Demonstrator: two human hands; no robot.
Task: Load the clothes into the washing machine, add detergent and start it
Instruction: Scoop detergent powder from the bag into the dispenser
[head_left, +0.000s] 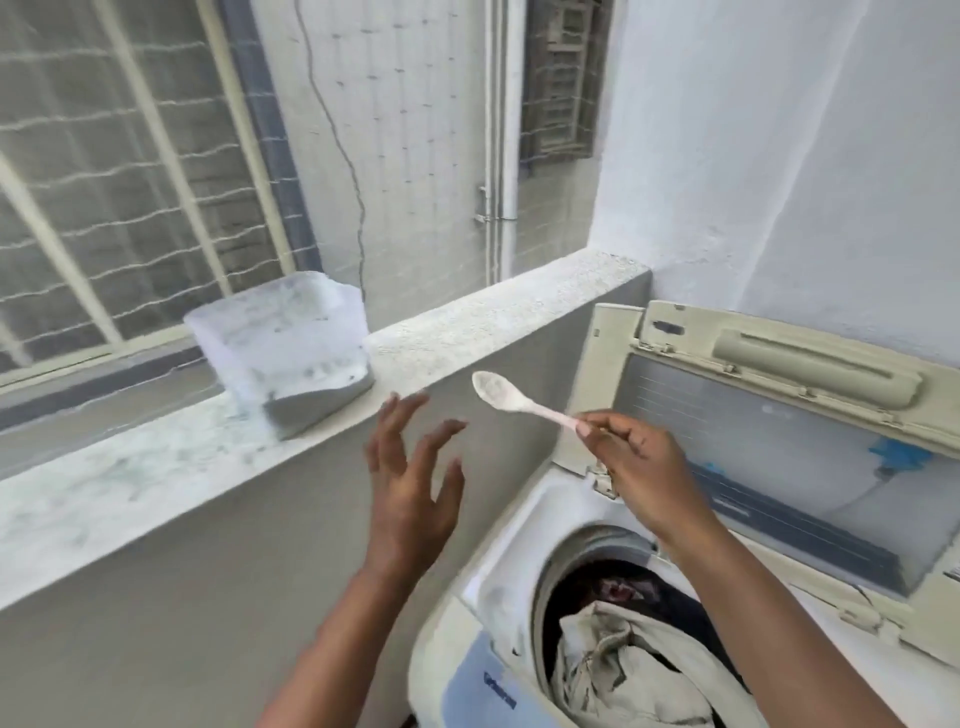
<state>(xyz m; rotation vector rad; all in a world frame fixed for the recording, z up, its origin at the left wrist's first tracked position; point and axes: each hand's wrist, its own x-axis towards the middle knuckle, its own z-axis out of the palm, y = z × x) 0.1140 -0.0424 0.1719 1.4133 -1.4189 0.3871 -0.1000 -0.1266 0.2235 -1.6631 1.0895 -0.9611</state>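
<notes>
A translucent plastic detergent container (285, 353) stands on the concrete ledge (156, 467), with pale powder low inside it. My left hand (410, 483) hovers in the air right of the container, fingers spread, touching nothing. My right hand (634, 467) pinches the handle of a white plastic spoon (511, 397), whose bowl points toward the container. The top-loading washing machine (498, 613) sits at the lower right with its lid (779, 452) raised. Beige and dark clothes (623, 660) fill the drum.
A window with a metal grille (104, 171) rises behind the ledge on the left. White walls close in behind and to the right of the machine. A pipe (498, 130) runs down the far wall.
</notes>
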